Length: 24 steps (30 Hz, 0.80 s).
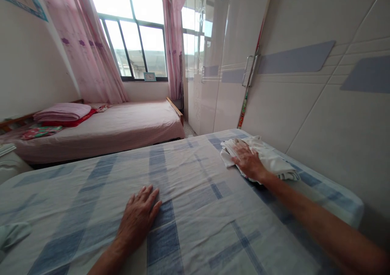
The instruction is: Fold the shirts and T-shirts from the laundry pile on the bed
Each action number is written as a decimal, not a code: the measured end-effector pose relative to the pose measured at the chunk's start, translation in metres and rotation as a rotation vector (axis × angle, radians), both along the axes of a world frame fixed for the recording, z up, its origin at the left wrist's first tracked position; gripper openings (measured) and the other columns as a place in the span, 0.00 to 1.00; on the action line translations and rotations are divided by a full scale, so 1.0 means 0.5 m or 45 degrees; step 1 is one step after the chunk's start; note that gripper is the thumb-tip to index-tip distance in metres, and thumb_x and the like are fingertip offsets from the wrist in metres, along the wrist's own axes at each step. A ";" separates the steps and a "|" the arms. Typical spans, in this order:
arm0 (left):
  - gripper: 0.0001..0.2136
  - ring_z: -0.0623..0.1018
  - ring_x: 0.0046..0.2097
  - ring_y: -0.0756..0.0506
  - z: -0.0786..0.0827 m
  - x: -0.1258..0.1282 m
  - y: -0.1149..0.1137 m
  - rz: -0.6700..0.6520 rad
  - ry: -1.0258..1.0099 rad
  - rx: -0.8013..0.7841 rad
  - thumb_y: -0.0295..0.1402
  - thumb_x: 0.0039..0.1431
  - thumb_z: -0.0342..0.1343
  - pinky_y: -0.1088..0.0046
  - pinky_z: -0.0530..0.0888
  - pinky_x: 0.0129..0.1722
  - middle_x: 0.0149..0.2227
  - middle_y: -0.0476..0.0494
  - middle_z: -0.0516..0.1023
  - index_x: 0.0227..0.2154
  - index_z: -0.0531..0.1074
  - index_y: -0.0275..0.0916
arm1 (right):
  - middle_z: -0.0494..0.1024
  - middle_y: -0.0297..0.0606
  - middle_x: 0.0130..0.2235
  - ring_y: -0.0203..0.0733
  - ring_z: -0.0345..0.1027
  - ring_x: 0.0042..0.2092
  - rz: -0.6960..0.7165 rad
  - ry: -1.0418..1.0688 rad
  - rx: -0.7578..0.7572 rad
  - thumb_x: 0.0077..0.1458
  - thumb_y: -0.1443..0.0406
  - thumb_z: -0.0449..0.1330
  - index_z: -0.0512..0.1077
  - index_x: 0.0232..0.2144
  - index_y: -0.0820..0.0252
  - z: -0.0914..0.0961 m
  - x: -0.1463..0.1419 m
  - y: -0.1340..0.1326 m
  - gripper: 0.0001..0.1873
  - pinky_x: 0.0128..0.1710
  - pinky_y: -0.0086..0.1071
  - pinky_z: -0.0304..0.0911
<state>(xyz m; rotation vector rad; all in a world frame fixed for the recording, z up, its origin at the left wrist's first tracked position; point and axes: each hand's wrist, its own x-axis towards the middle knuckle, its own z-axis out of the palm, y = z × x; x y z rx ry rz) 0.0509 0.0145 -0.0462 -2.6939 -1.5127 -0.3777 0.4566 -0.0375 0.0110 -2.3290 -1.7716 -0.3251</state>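
My left hand (141, 210) lies flat on the blue-and-white checked bed sheet (195, 218), its fingers stretched forward and holding nothing. Farther off to the right, my right hand (248, 159) rests on top of a bunched white cloth (274, 163) with a dark striped edge. Its fingers are spread over the cloth and slightly blurred. The cloth sits near the far right corner of the bed, partly hidden under that hand. Small wrinkles run across the sheet around both hands.
A wardrobe (207, 100) and a pale panelled surface (304, 108) with lilac patches border the bed on the right. Beyond stands a second bed (140, 120) with folded pink bedding (65, 111), under a curtained window. A pale green cloth (12, 234) lies at the left edge.
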 end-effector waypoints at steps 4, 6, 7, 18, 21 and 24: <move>0.20 0.59 0.64 0.38 0.025 -0.002 -0.007 0.078 0.048 -0.076 0.38 0.64 0.41 0.51 0.58 0.60 0.62 0.40 0.61 0.56 0.66 0.42 | 0.50 0.40 0.67 0.50 0.38 0.67 0.453 0.168 -0.230 0.61 0.48 0.40 0.55 0.63 0.51 -0.032 -0.183 -0.008 0.32 0.62 0.50 0.37; 0.21 0.58 0.64 0.38 0.033 -0.023 -0.001 0.139 0.068 -0.089 0.40 0.65 0.40 0.48 0.58 0.59 0.63 0.40 0.59 0.57 0.65 0.43 | 0.49 0.40 0.67 0.50 0.38 0.67 0.535 0.204 -0.350 0.60 0.47 0.40 0.53 0.64 0.50 -0.052 -0.245 0.001 0.33 0.62 0.50 0.39; 0.21 0.57 0.65 0.37 0.036 -0.039 0.006 0.173 0.077 -0.084 0.41 0.65 0.39 0.47 0.58 0.59 0.64 0.39 0.58 0.58 0.64 0.43 | 0.49 0.41 0.67 0.50 0.38 0.67 0.532 0.203 -0.375 0.60 0.47 0.40 0.53 0.64 0.51 -0.060 -0.263 0.010 0.33 0.62 0.50 0.39; 0.21 0.64 0.61 0.39 0.059 -0.250 0.169 0.482 0.020 -0.118 0.44 0.65 0.38 0.50 0.60 0.57 0.60 0.42 0.66 0.54 0.68 0.47 | 0.61 0.39 0.63 0.48 0.52 0.63 0.330 0.103 -0.274 0.62 0.53 0.39 0.63 0.59 0.52 -0.075 -0.233 0.244 0.28 0.58 0.50 0.50; 0.23 0.60 0.63 0.40 0.063 -0.255 0.197 0.567 -0.020 -0.016 0.45 0.65 0.36 0.51 0.57 0.59 0.62 0.40 0.62 0.56 0.65 0.46 | 0.61 0.40 0.63 0.49 0.51 0.63 0.309 0.067 -0.157 0.62 0.53 0.36 0.62 0.59 0.53 -0.066 -0.230 0.298 0.30 0.58 0.53 0.49; 0.25 0.55 0.65 0.38 0.046 -0.251 0.205 0.622 0.004 -0.072 0.46 0.64 0.37 0.47 0.53 0.60 0.65 0.39 0.54 0.60 0.60 0.45 | 0.55 0.41 0.65 0.52 0.46 0.65 0.286 0.040 -0.164 0.60 0.51 0.37 0.58 0.62 0.55 -0.088 -0.231 0.343 0.33 0.60 0.53 0.45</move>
